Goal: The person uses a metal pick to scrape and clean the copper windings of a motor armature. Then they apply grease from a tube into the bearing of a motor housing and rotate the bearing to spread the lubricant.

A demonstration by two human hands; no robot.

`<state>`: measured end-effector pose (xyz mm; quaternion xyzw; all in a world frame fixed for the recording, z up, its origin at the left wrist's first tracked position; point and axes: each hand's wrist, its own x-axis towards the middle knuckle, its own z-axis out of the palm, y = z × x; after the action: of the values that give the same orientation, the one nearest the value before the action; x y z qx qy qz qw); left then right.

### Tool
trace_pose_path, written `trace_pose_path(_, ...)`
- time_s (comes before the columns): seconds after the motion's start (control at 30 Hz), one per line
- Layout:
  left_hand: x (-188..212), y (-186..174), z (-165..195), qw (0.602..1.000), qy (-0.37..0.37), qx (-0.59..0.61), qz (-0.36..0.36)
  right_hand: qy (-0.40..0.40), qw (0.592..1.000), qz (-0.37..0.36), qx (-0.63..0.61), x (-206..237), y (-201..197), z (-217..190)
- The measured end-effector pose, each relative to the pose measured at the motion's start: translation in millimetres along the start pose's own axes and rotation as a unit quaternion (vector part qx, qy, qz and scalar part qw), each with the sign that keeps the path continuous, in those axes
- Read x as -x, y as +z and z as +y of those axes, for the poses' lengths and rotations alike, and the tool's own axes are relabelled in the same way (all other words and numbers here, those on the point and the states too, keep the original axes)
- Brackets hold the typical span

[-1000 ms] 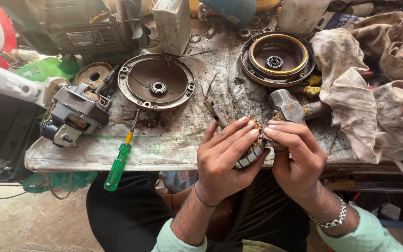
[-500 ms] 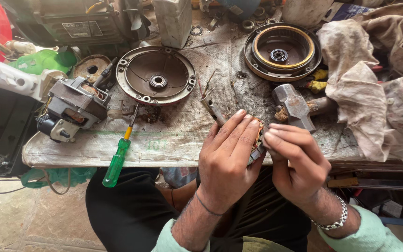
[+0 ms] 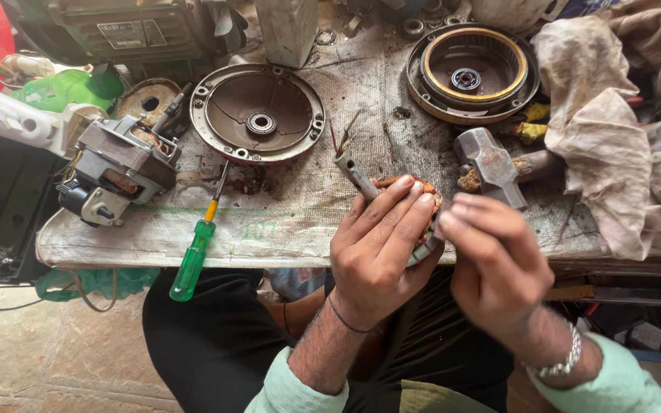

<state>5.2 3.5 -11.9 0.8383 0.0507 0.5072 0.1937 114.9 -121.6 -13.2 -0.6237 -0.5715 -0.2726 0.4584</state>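
My left hand (image 3: 380, 245) is wrapped around a small motor rotor (image 3: 424, 218) with copper windings, whose steel shaft (image 3: 355, 173) sticks out up and to the left. My right hand (image 3: 495, 264) is closed against the rotor's right side, fingertips on its edge; the picture is blurred there. Both hands hover over the front edge of the worn workbench (image 3: 284, 222). A hammer (image 3: 491, 164) lies just beyond my right hand. Most of the rotor is hidden by my fingers.
A green-handled screwdriver (image 3: 196, 248) hangs over the bench's front edge. Behind it lie a round motor end cover (image 3: 258, 122), a stator housing (image 3: 472, 73), a small motor (image 3: 116, 168) at the left, and dirty rags (image 3: 621, 153) at the right.
The view has moved closer and shifted slightly. My hands stay on the rotor at the bench's front edge, and my right fingers have shifted along its side.
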Motion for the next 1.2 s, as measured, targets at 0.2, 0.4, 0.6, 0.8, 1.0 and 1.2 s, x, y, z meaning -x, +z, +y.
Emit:
trace_pose_path(0.2, -0.1, 2.1, 1.2, 1.000, -0.006, 0.000, 0.003, -0.001, 1.000, -0.015, -0.002, -2.8, -2.9, -4.7)
trace_pose_path(0.4, 1.7, 3.1, -1.5, 1.000, -0.014, -0.001, 0.006, -0.036, 0.999, -0.026, 0.000, -6.7, -3.8, -6.9)
trace_pose_path(0.6, 0.8, 3.4, -2.1, 1.000, -0.017, 0.013, 0.021, -0.085, 0.995, -0.051, -0.014, -6.5, -5.4, -3.3)
trace_pose_path(0.8, 0.1, 1.5, -2.3, 0.999, -0.027, 0.023, 0.026, -0.084, 0.995, -0.049, 0.019, -5.3, -3.0, -9.3)
trace_pose_path(1.0, -0.7, -0.3, -2.3, 0.999, -0.026, 0.023, 0.017, -0.079, 0.994, -0.072, -0.006, -7.5, -6.5, -6.9)
trace_pose_path(1.2, -2.0, 1.0, -0.7, 1.000, -0.028, 0.004, 0.012, -0.026, 0.999, -0.027, 0.021, -2.8, -4.8, -3.6)
